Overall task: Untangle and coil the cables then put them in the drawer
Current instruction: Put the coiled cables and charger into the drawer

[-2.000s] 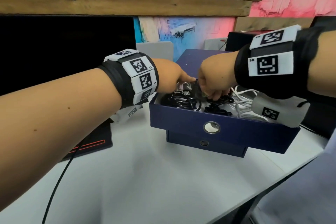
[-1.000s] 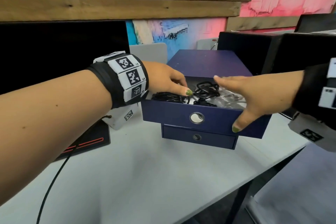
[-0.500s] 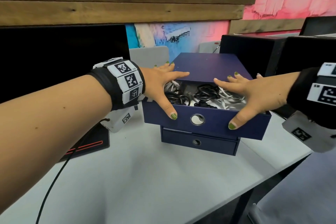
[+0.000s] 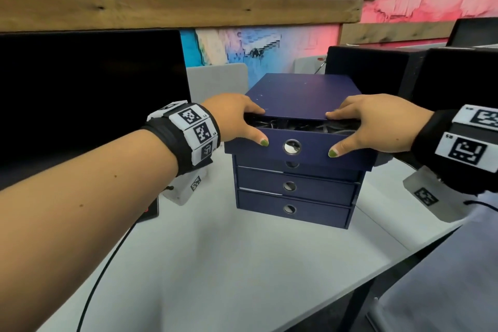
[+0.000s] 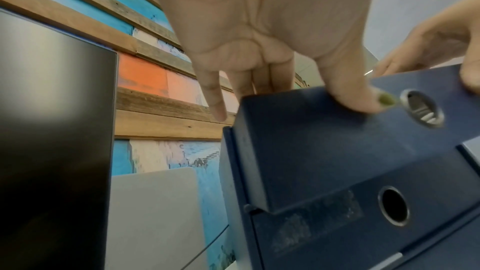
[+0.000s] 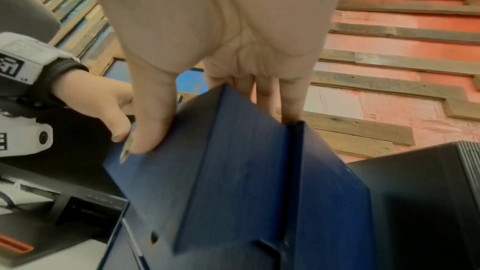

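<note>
The top drawer [image 4: 312, 143] of a dark blue drawer unit [image 4: 304, 94] stands out only a little, and black and white cables [image 4: 293, 125] show through the narrow gap. My left hand [image 4: 252, 127] presses its thumb on the drawer front at the left, fingers lying straight over the unit's top edge. On the other side my right hand [image 4: 350, 132] does the same. In the left wrist view my left hand [image 5: 259, 28] has its thumb flat on the drawer [image 5: 324, 141]. In the right wrist view my right hand [image 6: 221, 17] lies at the drawer's corner [image 6: 207, 161].
Lower drawers [image 4: 293, 186] of the unit are closed. A black monitor [image 4: 89, 89] stands to the left, black boxes [image 4: 377, 70] to the right. A thin black cable [image 4: 107, 264] trails over the white table [image 4: 215, 264]. A grey panel [image 4: 215, 81] stands behind.
Both hands left the cables in the open drawer, moved to its front, and the drawer has slid back until it is almost closed.
</note>
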Tool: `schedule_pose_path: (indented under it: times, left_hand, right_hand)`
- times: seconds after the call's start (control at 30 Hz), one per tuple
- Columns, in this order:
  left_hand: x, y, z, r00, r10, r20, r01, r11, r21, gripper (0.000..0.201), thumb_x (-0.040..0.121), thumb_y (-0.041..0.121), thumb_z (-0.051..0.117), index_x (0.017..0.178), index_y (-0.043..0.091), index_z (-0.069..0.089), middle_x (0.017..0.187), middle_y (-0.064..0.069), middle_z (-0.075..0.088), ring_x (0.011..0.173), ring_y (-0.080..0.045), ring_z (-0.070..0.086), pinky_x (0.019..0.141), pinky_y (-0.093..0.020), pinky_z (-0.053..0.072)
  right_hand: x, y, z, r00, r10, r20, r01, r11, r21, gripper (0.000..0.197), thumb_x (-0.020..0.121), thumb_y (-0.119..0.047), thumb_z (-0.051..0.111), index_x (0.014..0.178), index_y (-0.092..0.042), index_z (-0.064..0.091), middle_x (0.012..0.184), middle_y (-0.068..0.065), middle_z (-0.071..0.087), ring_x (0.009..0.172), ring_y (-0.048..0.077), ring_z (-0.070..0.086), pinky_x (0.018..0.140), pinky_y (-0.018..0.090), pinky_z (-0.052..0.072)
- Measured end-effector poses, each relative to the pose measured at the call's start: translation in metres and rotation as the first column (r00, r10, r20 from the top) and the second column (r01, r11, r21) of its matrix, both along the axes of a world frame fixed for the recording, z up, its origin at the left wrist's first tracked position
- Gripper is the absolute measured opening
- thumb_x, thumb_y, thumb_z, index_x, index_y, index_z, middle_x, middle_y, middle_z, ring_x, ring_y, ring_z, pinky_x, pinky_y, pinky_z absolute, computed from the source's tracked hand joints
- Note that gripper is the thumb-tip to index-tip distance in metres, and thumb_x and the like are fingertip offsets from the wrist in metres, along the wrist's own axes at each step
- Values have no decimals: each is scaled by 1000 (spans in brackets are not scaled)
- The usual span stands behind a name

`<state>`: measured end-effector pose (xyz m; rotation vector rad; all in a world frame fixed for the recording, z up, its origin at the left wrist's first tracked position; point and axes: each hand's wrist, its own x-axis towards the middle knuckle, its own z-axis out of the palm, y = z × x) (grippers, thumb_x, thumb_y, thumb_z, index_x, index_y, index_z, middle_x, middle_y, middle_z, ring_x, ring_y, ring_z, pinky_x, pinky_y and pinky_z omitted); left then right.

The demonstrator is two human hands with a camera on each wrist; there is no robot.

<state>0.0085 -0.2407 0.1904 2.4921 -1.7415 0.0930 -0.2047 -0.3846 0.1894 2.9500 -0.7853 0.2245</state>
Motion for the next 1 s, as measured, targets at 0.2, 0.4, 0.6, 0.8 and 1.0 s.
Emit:
schedule_pose_path:
  times: [0.2, 0.4, 0.6, 0.8, 1.0]
  left_hand:
    - [2, -8, -8, 1000, 25, 17, -22, 987, -157, 40, 90, 32, 63, 130, 28, 58, 131, 3, 59, 117, -20, 53, 98, -30, 42]
    - [-3, -21, -10, 987, 77, 140, -47, 977, -207, 32, 91, 34, 61, 121, 23, 63, 120, -2, 65, 109, -25, 58, 94, -35, 46]
    - [-5, -20, -13, 982, 116, 149, -78, 969, -236, 30, 91, 34, 61, 119, 24, 65, 118, -1, 66, 107, -25, 60, 94, -35, 46]
    - [-7, -6, -22, 993, 59, 99, -34, 970, -241, 37, 93, 31, 57, 130, 25, 54, 130, 0, 56, 117, -23, 53, 99, -37, 43]
    - [-10, 31, 8, 990, 139, 31, -121, 938, -326, 36, 97, 35, 48, 131, 25, 54, 133, -1, 55, 121, -23, 52, 100, -36, 43]
  right_hand:
    - [12, -6, -15, 983, 20, 181, -7, 997, -75, 53, 74, -36, 79, 121, -18, 62, 109, 3, 60, 105, 24, 53, 85, 31, 42]
    - [24, -6, -17, 985, -4, 174, 32, 987, -157, 39, 76, -28, 77, 107, -13, 59, 105, 8, 57, 101, 29, 51, 82, 36, 43]
    - [25, -2, -24, 979, -8, 206, 43, 985, -168, 36, 77, -24, 76, 107, -13, 59, 107, 8, 57, 102, 28, 51, 81, 36, 43]
    - [31, 15, -4, 992, -94, 89, 111, 972, -207, 26, 88, -31, 60, 102, -9, 59, 99, 9, 60, 93, 31, 57, 76, 34, 45]
    - [47, 57, 37, 956, -224, -189, 207, 973, -104, 45, 90, -48, 58, 76, -5, 56, 77, 5, 54, 80, 27, 52, 69, 29, 39]
